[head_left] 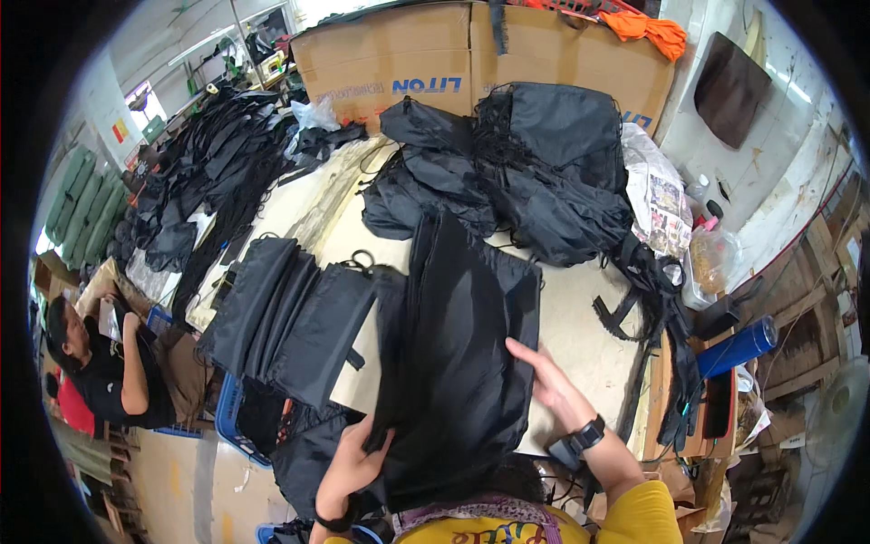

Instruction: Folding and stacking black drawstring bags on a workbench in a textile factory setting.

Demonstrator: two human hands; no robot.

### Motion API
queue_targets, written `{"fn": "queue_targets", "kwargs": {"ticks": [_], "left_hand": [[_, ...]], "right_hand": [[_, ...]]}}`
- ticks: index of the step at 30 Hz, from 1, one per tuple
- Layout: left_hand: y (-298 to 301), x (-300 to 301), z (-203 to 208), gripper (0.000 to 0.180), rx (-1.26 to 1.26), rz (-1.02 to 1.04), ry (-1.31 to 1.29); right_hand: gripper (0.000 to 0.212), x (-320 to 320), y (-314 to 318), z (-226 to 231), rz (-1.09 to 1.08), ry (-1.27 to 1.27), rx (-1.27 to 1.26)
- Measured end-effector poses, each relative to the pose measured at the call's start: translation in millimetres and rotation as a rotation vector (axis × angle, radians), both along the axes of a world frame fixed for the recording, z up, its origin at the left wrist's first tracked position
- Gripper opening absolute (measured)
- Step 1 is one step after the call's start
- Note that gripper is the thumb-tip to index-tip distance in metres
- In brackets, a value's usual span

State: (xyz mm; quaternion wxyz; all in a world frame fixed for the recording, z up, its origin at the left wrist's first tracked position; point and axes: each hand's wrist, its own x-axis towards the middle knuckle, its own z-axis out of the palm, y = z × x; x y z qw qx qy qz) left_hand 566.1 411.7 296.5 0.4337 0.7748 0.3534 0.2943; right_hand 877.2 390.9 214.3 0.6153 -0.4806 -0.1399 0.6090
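Note:
A large piece of black fabric, folded and partly lifted, hangs in front of me over the near edge of the table. My left hand is closed on its lower left corner, the fingers curled into the cloth. At its right edge is my right hand, with a digit lying on top of the cloth and the other fingers partly hidden at the edge. Left of the fabric lies a row of overlapping folded black pieces. Beyond it a heap of black cloth bags with cords covers the far table.
A cardboard box wall stands behind the table. On the right are a blue bottle, black straps and a plastic container. Blue baskets sit low left. A seated person works at far left.

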Motion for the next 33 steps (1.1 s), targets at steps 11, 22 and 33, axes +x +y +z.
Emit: {"fn": "queue_targets", "kwargs": {"ticks": [11, 22, 33], "left_hand": [[3.8, -50.7, 54.3, 0.022, 0.273, 0.362, 0.206], [188.8, 107.3, 89.8, 0.059, 0.069, 0.064, -0.43], [49.4, -139.1, -54.2, 0.025, -0.414, 0.353, -0.158]], "right_hand": [[0.058, -2.6, 4.8, 129.2, -0.038, -0.137, 0.464], [0.076, 273.8, 185.6, 225.6, -0.676, -1.2, 0.597], [0.062, 0.4, 123.7, 60.8, 0.371, -1.944, 0.719]]}}
